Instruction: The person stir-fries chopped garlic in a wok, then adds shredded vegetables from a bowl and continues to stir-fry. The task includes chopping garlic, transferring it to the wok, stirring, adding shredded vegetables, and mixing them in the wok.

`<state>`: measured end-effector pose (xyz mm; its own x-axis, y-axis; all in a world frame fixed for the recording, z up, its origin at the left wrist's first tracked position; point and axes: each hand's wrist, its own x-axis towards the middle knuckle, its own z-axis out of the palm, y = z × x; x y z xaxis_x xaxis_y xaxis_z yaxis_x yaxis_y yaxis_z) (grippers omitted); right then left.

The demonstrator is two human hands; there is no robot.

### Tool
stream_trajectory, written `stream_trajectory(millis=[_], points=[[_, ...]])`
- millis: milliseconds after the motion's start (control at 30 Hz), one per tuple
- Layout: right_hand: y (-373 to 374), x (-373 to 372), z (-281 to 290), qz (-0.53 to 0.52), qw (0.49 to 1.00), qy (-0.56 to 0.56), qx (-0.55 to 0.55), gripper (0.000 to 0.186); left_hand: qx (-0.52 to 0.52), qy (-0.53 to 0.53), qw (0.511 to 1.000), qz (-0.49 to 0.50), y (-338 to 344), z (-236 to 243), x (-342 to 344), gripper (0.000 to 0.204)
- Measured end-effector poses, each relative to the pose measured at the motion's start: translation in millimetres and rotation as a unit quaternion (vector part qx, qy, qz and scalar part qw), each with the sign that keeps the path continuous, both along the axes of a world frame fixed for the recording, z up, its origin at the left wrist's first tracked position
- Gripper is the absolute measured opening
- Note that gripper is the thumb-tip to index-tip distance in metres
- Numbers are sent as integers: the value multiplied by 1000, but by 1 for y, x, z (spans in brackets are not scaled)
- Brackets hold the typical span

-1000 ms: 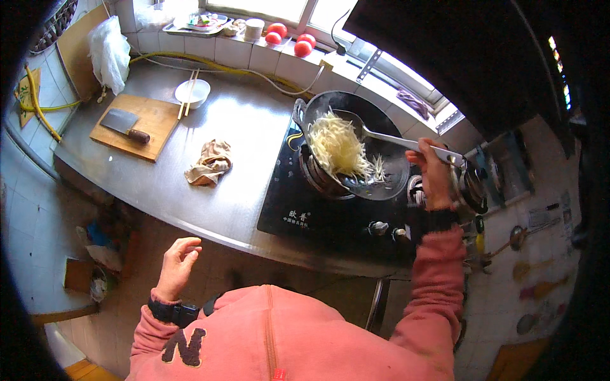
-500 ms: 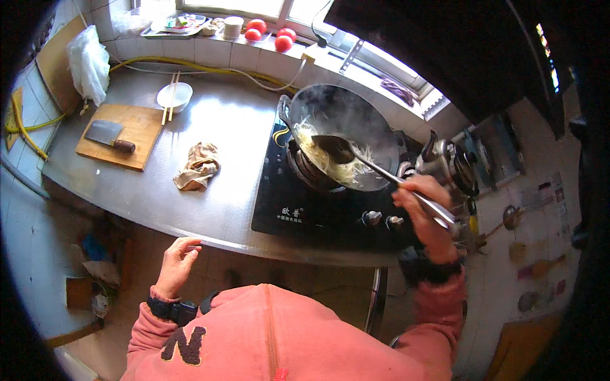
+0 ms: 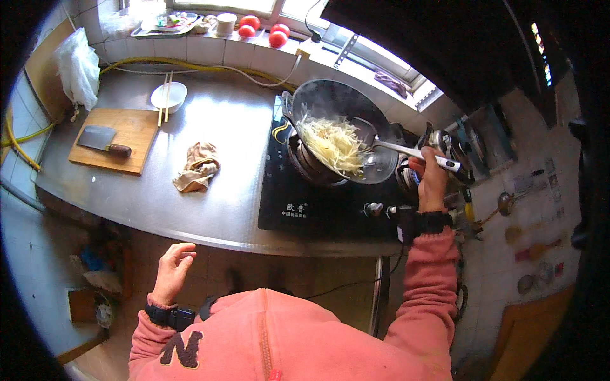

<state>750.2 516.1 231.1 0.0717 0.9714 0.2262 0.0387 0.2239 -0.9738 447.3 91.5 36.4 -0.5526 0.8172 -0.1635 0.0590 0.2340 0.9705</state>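
My right hand (image 3: 432,176) is closed around the handle of a metal wok spatula (image 3: 406,150), above the right side of the wok. The spatula's blade rests in the right part of the black wok (image 3: 330,92), beside a heap of pale shredded vegetable (image 3: 337,145). The wok sits on the burner of a black glass stove (image 3: 279,203), its loop handle toward the upper left. My left hand (image 3: 173,270) hangs before the counter's front edge, holding nothing, its fingers loosely bent and the thumb a little apart.
On the steel counter (image 3: 133,184) lie a crumpled tan cloth (image 3: 198,166) and a cutting board (image 3: 136,159) with a cleaver (image 3: 98,136). Chopsticks (image 3: 168,95) span a white bowl (image 3: 175,91). Several tomatoes (image 3: 277,39) line the sill. A kettle (image 3: 438,136) stands right of the wok.
My right hand has moved up and the spatula's blade has gone right, out from over the shreds. The shreds now lie heaped in the wok's middle. My left hand has barely moved.
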Motion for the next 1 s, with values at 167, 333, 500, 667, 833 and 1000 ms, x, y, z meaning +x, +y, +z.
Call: stream_trajectory(millis=[167, 333, 500, 667, 833, 1000], points=[[9, 19, 13, 78, 996, 19, 50, 19, -5, -13, 998, 68, -11, -2, 10, 27], [65, 1, 6, 68, 993, -63, 71, 17, -11, -21, 996, 86, -15, -2, 36, 26], [72, -46, -4, 248, 968, 9, 36, 17, -10, -1, 994, 105, -16, 6, 54, 25], [24, -31, 32, 390, 892, -173, 152, 15, -12, -3, 993, 115, -10, 9, 66, 28], [-20, 13, 70, 499, 711, -283, 407, 22, 6, 17, 995, 97, 6, 12, 69, 26], [-47, 55, 108, 498, 698, -347, 380, 25, 12, 41, 996, 84, 18, 18, 71, 23]])
